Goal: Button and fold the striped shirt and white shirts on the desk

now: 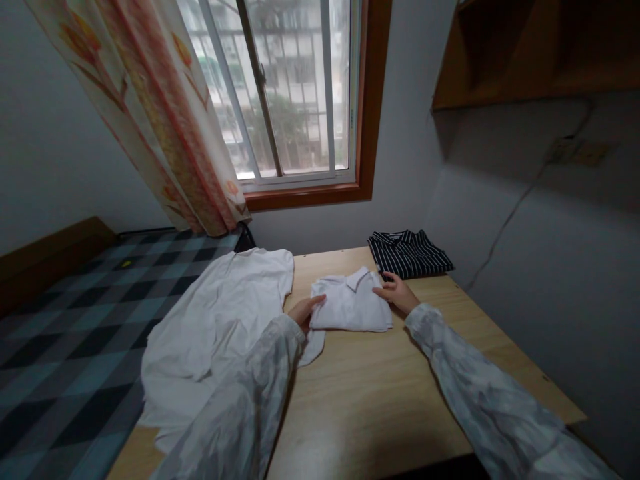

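A small folded white collared shirt [350, 303] lies on the wooden table [380, 393]. My left hand [304, 311] grips its left edge, fingers curled around the fabric. At the shirt's upper right corner my right hand [395, 292] rests with its fingers closed on the cloth. Both my arms wear pale patterned sleeves.
A larger unfolded white garment [215, 320] is spread over the table's left part. A folded dark striped shirt [409, 253] sits at the far right corner by the wall. A bed with a checked cover [70, 333] lies left, under a window with a curtain [165, 113].
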A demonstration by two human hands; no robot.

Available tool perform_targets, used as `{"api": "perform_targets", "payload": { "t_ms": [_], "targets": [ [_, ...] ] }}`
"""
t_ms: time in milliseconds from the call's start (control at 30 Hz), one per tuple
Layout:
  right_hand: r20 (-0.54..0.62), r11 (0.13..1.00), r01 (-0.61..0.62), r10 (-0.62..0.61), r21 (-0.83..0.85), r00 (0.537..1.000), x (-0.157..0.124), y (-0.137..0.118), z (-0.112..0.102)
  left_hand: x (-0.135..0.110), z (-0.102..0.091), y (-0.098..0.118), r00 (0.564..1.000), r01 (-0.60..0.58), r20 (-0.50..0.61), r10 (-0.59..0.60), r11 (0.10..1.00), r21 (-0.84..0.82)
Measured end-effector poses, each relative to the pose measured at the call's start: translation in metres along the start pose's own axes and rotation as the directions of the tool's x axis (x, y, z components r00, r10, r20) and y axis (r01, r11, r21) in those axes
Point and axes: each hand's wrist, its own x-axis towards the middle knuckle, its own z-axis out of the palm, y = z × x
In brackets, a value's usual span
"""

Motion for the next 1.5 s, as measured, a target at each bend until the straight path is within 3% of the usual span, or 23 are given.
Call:
{"api": "perform_targets", "payload": {
  "t_ms": [67, 133, 233, 300, 367, 500, 633, 733, 833, 933, 1000, 1033, 1100, 1167, 1333, 1433, 1500],
  "targets": [
    [-0.13, 0.984, 0.075, -0.096, -0.162, 0.987, 0.005, 0.002, 0.0, 0.001, -0.005, -0.007, 0.998, -0.011, -0.06, 0.013, 0.999, 0.033],
    [-0.2, 0.914, 0.159, -0.247, -0.374, 0.948, 0.004, -0.001, 0.001, 0.001, -0.014, -0.009, 0.98, -0.087, -0.162, 0.112, 0.984, 0.155],
    [-0.119, 0.745, 0.259, -0.413, -0.615, 0.903, -0.002, -0.009, 0.004, 0.005, -0.026, -0.004, 0.898, -0.162, -0.267, 0.349, 0.828, 0.536],
    [-0.04, 0.686, 0.275, -0.405, -0.674, 0.914, -0.004, -0.014, 0.008, 0.008, -0.029, 0.001, 0.881, -0.141, -0.238, 0.409, 0.706, 0.694],
    [-0.004, 0.696, 0.244, -0.335, -0.675, 0.942, -0.003, -0.015, 0.014, 0.011, -0.026, 0.004, 0.886, -0.116, -0.221, 0.409, 0.654, 0.748],
    [-0.015, 0.748, 0.174, -0.238, -0.64, 0.971, 0.005, -0.01, 0.021, 0.013, -0.016, 0.003, 0.858, -0.134, -0.225, 0.462, 0.623, 0.771],
    [-0.053, 0.729, 0.135, -0.229, -0.67, 0.972, 0.006, -0.008, 0.019, 0.013, -0.016, -0.006, 0.84, -0.214, -0.162, 0.517, 0.592, 0.777],
    [-0.076, 0.72, 0.103, -0.211, -0.686, 0.974, 0.003, -0.014, 0.016, 0.014, -0.018, -0.01, 0.827, -0.202, -0.186, 0.531, 0.589, 0.782],
    [-0.08, 0.683, 0.177, -0.327, -0.709, 0.942, 0.005, -0.024, 0.013, 0.02, -0.017, -0.003, 0.774, -0.206, -0.215, 0.595, 0.558, 0.804],
    [0.153, 0.518, 0.473, -0.544, -0.713, 0.825, 0.012, -0.029, 0.015, 0.033, -0.012, 0.012, 0.727, -0.295, -0.127, 0.675, 0.474, 0.829],
    [0.295, 0.437, 0.607, -0.592, -0.664, 0.75, 0.017, -0.026, 0.018, 0.044, -0.006, 0.021, 0.745, -0.298, -0.078, 0.663, 0.435, 0.85],
    [0.314, 0.433, 0.631, -0.603, -0.644, 0.734, 0.019, -0.023, 0.02, 0.049, -0.003, 0.023, 0.764, -0.278, -0.069, 0.641, 0.424, 0.862],
    [0.281, 0.467, 0.636, -0.624, -0.615, 0.729, 0.02, -0.015, 0.024, 0.056, 0.003, 0.025, 0.799, -0.238, -0.061, 0.599, 0.407, 0.882],
    [0.231, 0.504, 0.624, -0.637, -0.597, 0.735, 0.02, -0.007, 0.027, 0.059, 0.008, 0.021, 0.79, -0.245, -0.043, 0.611, 0.38, 0.892],
    [0.165, 0.519, 0.605, -0.661, -0.603, 0.732, 0.015, -0.003, 0.028, 0.051, 0.016, 0.007, 0.644, -0.336, 0.083, 0.76, 0.184, 0.924],
    [0.114, 0.523, 0.585, -0.678, -0.621, 0.727, 0.012, -0.006, 0.027, 0.045, 0.016, 0.004, 0.606, -0.407, 0.223, 0.763, 0.057, 0.912],
    [0.125, 0.519, 0.594, -0.679, -0.615, 0.723, 0.009, -0.007, 0.026, 0.043, 0.017, 0.004, 0.596, -0.458, 0.286, 0.75, 0.026, 0.889]
  ]
}}
